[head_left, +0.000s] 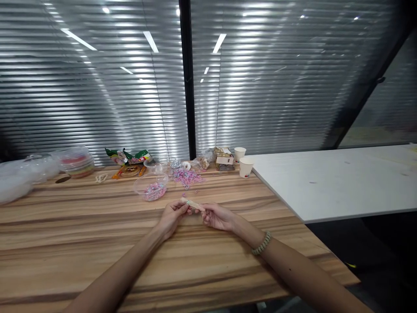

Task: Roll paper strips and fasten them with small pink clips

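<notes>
A small pale strip (193, 204) with a bit of green on it spans the space between my two hands, above the wooden table (195, 269). My left hand (174, 215) pinches its left end. The fingers of my right hand (218, 216) are closed on its right end. Just beyond them lie a pile of pink, purple and blue small pieces (187, 176) and a clear bowl (138, 187) with more such pieces inside.
Two paper cups (246, 168) stand at the back right beside a small box (224, 160). Snack wrappers (130, 157), stacked round containers (77, 161) and clear plastic (19, 178) are at the back left. A white table (325, 187) adjoins on the right.
</notes>
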`<state>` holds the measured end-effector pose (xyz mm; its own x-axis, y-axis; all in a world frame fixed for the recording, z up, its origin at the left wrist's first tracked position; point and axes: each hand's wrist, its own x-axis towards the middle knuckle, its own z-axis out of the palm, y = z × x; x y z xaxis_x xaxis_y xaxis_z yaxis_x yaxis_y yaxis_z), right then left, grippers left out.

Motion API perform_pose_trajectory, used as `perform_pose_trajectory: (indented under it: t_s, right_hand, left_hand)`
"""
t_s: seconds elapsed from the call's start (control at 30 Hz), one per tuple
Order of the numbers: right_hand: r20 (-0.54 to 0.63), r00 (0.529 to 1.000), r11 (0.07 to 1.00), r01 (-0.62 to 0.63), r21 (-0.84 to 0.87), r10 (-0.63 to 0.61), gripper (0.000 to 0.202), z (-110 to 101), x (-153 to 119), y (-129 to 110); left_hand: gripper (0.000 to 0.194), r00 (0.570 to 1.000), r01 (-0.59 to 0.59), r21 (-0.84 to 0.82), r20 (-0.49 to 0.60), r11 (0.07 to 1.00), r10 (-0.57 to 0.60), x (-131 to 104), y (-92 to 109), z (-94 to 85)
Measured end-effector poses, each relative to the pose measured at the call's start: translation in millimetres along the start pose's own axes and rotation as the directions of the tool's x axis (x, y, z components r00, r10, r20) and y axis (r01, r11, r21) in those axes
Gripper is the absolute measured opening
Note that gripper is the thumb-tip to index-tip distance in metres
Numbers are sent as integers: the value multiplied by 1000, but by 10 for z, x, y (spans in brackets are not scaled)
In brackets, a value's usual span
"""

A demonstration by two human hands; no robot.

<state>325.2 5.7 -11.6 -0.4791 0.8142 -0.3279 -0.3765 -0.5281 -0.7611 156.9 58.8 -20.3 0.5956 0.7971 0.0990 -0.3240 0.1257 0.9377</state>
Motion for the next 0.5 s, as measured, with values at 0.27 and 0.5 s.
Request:
perform_pose_trajectory:
  t_s: [0.27,0.5]
  right_hand:
    - [49,994,993,-93,-69,96,58,-31,-3,0]
    - [90,986,986,-129,-103,138,53,-9,-29,-16]
  left_hand:
    - [18,999,-8,84,35,996,5,9,9,-28]
    - [20,993,53,24,106,998,-55,-4,10,-70]
